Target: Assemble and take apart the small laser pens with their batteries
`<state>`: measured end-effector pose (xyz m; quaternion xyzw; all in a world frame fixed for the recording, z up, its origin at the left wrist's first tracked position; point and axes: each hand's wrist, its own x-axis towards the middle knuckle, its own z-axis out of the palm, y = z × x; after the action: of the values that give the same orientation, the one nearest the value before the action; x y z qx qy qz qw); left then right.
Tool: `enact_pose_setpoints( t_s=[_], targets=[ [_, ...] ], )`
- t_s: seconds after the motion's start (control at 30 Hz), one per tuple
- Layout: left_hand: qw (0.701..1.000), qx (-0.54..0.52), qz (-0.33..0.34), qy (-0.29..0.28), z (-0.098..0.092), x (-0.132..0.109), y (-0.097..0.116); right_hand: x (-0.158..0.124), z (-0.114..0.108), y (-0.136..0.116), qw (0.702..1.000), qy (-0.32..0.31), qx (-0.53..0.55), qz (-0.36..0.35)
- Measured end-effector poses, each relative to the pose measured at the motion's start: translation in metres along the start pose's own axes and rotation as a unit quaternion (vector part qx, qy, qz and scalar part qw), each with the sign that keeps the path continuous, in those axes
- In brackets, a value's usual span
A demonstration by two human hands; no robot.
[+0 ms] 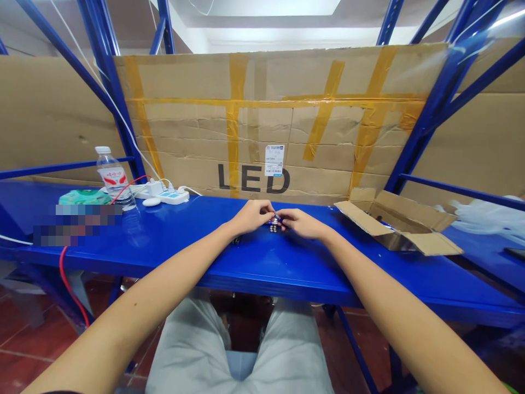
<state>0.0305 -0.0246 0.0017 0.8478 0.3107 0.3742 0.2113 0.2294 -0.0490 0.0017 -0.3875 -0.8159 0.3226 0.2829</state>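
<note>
The two hands come together over the middle of the blue desk [159,241], their fingertips meeting at one small metallic piece [273,223]. The left hand [252,216] is curled, with thumb and forefinger pinched on the piece from one side; the right hand [302,222] has its bent fingers pinched on it from the other. The piece sits between them, just above the desk or touching it, I cannot tell which; it shows silver and blue, with small round shiny parts at its lower end, too small to make out further. A little dark item [235,240] lies on the desk beside the left wrist, partly hidden by the forearm.

To the right, well apart from the hands, stands a cardboard box [358,217] with its flaps spread; its contents are mostly hidden. Clear plastic wrapping [486,219] lies beyond it. On the left are a water bottle [112,176], a green packet [82,197] and a white power strip [175,196] with plugs in it. A large cardboard sheet [192,128] printed "LED" walls off the back of the desk.
</note>
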Motion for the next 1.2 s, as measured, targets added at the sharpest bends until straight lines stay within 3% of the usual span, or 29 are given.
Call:
enact_pose_setpoints(
  t_s=[0.2,0.47,0.57,0.8,1.0,1.2],
  targets=[
    [0.993,-0.104,-0.051,-0.024,-0.002,0.003,-0.004,0.003,0.005,0.010,0.995,0.089,-0.006,-0.050],
    [0.978,-0.180,-0.104,-0.026,0.000,0.002,0.007,0.005,0.011,0.012,0.954,0.208,-0.172,-0.128],
    [0.976,-0.193,-0.101,-0.018,0.000,0.001,0.008,0.004,0.009,0.011,0.952,0.216,-0.163,-0.144],
    [0.980,-0.190,-0.064,-0.017,0.001,0.001,0.003,0.003,0.010,0.009,0.963,0.165,-0.161,-0.138],
    [0.983,-0.174,-0.052,-0.016,0.000,0.001,0.002,0.005,0.013,0.009,0.950,0.227,-0.155,-0.148],
    [0.989,-0.142,-0.031,-0.002,-0.001,0.000,0.000,0.002,0.010,0.003,0.938,0.225,-0.192,-0.181]
  ],
)
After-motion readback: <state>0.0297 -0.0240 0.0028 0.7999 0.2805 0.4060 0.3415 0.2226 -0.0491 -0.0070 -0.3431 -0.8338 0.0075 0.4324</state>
